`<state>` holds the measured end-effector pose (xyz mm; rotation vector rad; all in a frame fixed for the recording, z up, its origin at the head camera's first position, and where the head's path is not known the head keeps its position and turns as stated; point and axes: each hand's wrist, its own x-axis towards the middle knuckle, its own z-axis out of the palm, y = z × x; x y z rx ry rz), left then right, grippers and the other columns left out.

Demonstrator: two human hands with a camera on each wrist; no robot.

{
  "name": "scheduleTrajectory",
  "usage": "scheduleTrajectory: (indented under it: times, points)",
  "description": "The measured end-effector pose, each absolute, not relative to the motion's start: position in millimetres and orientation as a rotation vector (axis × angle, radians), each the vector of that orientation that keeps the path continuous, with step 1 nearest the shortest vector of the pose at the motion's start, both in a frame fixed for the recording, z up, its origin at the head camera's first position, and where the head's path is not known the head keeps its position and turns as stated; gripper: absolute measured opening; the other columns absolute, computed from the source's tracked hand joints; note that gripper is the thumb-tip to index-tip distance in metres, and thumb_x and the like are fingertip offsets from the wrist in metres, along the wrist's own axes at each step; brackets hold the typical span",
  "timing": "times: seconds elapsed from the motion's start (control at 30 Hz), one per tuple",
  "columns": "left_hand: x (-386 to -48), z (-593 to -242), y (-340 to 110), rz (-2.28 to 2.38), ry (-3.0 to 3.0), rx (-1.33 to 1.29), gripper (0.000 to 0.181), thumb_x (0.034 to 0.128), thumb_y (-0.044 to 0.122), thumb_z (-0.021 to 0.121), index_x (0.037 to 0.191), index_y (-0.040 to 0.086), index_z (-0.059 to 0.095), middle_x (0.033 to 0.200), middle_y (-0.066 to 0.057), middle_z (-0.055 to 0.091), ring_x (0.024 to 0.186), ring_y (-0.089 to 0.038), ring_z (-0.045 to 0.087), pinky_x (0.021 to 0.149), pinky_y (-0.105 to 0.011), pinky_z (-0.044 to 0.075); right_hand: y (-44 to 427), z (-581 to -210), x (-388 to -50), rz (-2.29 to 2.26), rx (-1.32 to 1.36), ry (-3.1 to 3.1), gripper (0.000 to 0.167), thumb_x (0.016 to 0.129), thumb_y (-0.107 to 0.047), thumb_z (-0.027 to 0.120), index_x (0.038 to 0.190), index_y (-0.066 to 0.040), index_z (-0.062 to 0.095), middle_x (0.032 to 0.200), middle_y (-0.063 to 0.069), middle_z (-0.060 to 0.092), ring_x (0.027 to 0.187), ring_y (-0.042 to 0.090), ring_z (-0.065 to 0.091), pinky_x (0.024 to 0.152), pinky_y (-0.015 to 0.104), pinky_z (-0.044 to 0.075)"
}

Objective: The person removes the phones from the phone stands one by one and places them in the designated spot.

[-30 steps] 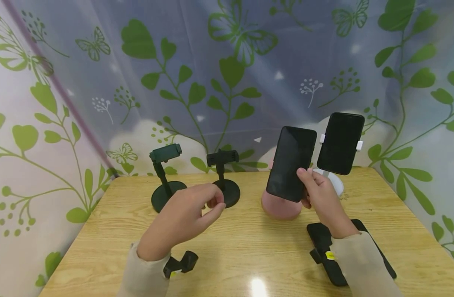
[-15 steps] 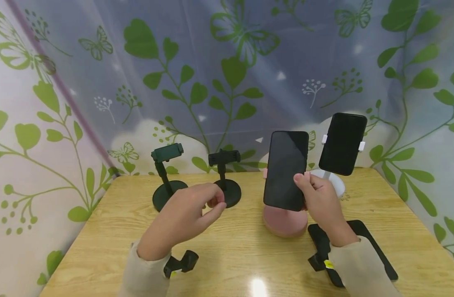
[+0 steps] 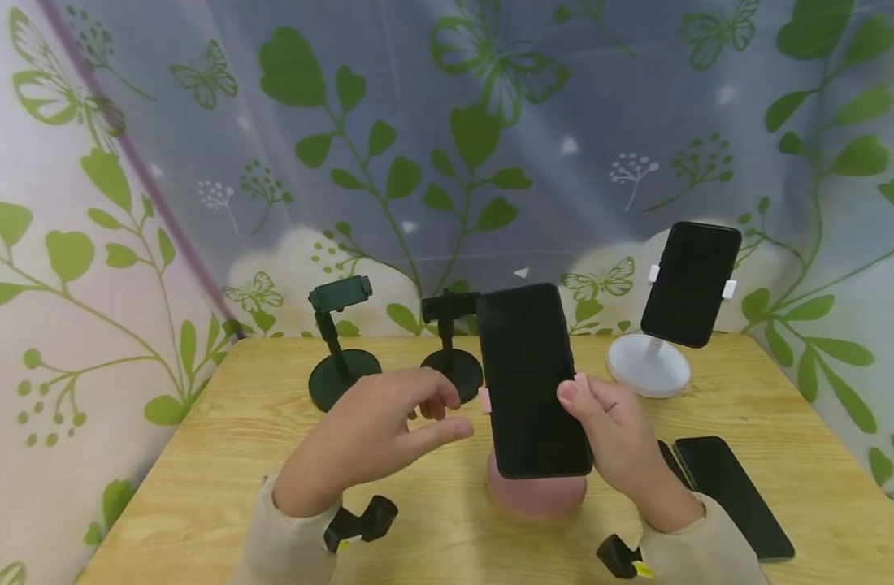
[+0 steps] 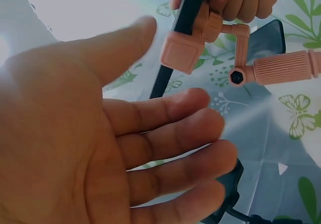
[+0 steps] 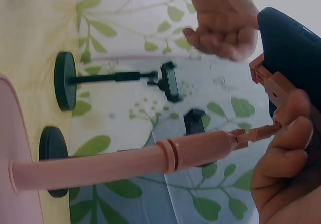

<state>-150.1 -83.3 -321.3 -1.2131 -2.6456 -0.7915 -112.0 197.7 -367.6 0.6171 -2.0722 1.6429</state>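
A black phone (image 3: 531, 382) sits upright, slightly tilted, in the clamp of a pink phone stand (image 3: 538, 496). My right hand (image 3: 626, 443) grips the phone and clamp at the right edge, thumb on the screen side and fingers behind. In the right wrist view, those fingers curl behind the clamp near the thin joint of the pink stand (image 5: 200, 148). My left hand (image 3: 377, 435) is just left of the phone with its fingers apart, holding nothing. From the left wrist, the pink clamp (image 4: 183, 53) appears beyond the thumb and fingers, with a gap between.
Behind my left hand stand a dark green phone stand (image 3: 340, 366) and a black phone stand (image 3: 450, 366). A white phone stand (image 3: 648, 366) at back right holds another phone (image 3: 692, 284). A phone (image 3: 735, 496) lies at right beside another dark item, partly hidden by my right arm.
My right hand has brought the phone and pink stand left and toward me, with the base shifting too. My left fingers and thumb have spread apart, close to the phone.
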Motion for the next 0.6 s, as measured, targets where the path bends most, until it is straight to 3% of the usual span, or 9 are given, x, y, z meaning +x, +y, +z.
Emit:
scheduleTrajectory:
  times: [0.17, 0.37, 0.6]
  points:
    - [-149.1, -319.8, -85.3, -0.817, -2.682, -1.308, 0.031, 0.0965, 0.053, 0.069, 0.110, 0.025, 0.071, 0.093, 0.019, 0.064, 0.082, 0.000, 0.060, 0.072, -0.026, 0.052, 192.1, -372.8, -110.3, 1.709, 0.773, -2.058, 0.046, 0.104, 0.009, 0.044, 0.063, -0.010, 0.039, 0.063, 0.006, 0.027, 0.054, 0.016, 0.030, 0.050, 0.033, 0.030]
    - [-150.3, -319.7, -87.1, -0.843, -2.633, -1.515, 0.022, 0.0964, 0.047, 0.072, 0.093, 0.026, 0.066, 0.087, 0.019, 0.062, 0.075, -0.001, 0.059, 0.069, -0.023, 0.051, 190.0, -382.5, -114.6, 1.738, 1.026, -2.016, 0.042, 0.101, 0.015, 0.045, 0.065, -0.008, 0.043, 0.062, 0.006, 0.030, 0.053, 0.017, 0.033, 0.049, 0.032, 0.031]
    - [-148.9, -318.0, -92.3, -0.844, -2.626, -1.610, 0.023, 0.0921, 0.046, 0.078, 0.087, 0.027, 0.066, 0.083, 0.022, 0.060, 0.074, 0.005, 0.056, 0.070, -0.019, 0.049, 193.7, -380.7, -117.5, 1.796, 1.285, -2.112, 0.046, 0.104, 0.007, 0.050, 0.064, -0.013, 0.039, 0.052, 0.004, 0.035, 0.040, 0.012, 0.037, 0.039, 0.019, 0.031]
